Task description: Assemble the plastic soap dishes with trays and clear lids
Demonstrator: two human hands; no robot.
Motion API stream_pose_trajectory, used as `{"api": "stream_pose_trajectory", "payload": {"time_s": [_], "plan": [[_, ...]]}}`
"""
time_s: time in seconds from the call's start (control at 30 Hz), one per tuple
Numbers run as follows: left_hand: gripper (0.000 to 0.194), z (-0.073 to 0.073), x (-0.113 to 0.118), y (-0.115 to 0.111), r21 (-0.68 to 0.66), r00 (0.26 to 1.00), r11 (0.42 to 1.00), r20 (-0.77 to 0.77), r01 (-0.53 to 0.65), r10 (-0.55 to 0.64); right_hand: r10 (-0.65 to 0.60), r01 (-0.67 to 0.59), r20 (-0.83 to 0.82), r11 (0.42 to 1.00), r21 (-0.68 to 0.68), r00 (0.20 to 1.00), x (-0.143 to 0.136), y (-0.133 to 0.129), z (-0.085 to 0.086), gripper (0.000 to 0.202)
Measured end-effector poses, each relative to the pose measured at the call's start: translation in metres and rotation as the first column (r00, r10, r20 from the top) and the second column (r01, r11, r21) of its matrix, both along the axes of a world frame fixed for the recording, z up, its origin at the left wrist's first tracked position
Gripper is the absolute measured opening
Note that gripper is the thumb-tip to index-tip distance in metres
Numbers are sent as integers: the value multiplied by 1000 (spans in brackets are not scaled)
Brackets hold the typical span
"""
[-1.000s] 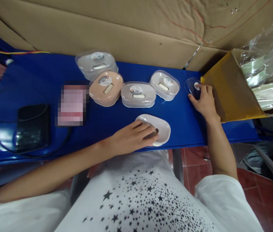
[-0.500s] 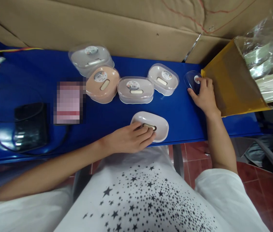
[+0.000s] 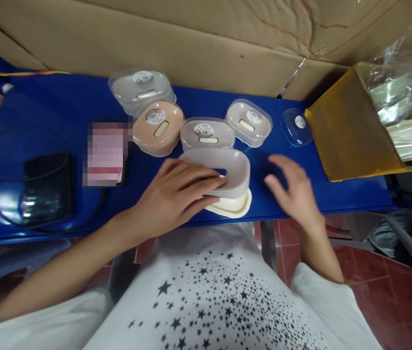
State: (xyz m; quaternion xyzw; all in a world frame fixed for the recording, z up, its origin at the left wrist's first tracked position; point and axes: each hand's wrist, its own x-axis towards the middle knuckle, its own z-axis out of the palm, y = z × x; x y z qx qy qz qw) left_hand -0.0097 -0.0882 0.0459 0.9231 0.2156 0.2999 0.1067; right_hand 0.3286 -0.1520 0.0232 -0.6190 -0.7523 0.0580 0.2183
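Observation:
My left hand (image 3: pixel 187 189) grips a light grey oval soap dish body (image 3: pixel 240 167) near the table's front edge, with fingers at its slot. The dish is raised and tilted above a cream oval tray (image 3: pixel 237 206), which lies partly hidden beneath it. My right hand (image 3: pixel 293 189) hovers over the table to the right of the dish, fingers apart and holding nothing. A clear lid (image 3: pixel 295 129) with a round label lies farther back, by the cardboard box. Just behind the raised dish sits a lidded grey soap dish (image 3: pixel 207 131).
A peach soap dish (image 3: pixel 158 129) and two more grey ones stand along the back of the blue table (image 3: pixel 63 102). At left lie a blurred-out pink item (image 3: pixel 105 153) and a black pouch (image 3: pixel 47 187). An open cardboard box (image 3: pixel 348 126) holds plastic-wrapped pieces at right.
My left hand has lifted the grey dish body, exposing the cream tray below. My right hand has left the clear lid and moved toward me and leftward.

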Motion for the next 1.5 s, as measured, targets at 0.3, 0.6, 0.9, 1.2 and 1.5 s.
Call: {"api": "stream_pose_trajectory", "payload": {"time_s": [0.3, 0.6, 0.9, 1.2, 1.5], "plan": [[45, -40, -34, -43, 13, 959, 960, -48, -280, 280, 133, -133, -45, 991, 5, 990, -37, -29, -20, 58], [41, -60, 4, -49, 12, 973, 973, -37, -229, 230, 267, -255, -230, 964, 79, 936, -23, -24, -1, 70], [84, -48, -19, -32, -287, 960, 923, -191, -255, 206, 90, -80, -157, 994, 69, 984, -1, -35, -20, 68], [90, -29, -11, -25, -341, 962, 910, 49, -237, 269, 241, -256, -196, 965, -54, 950, -25, -29, -31, 112], [99, -47, 31, -15, -438, 996, 895, -62, -83, 62, 271, -287, -202, 956, -58, 941, -26, -36, -26, 81]]}}
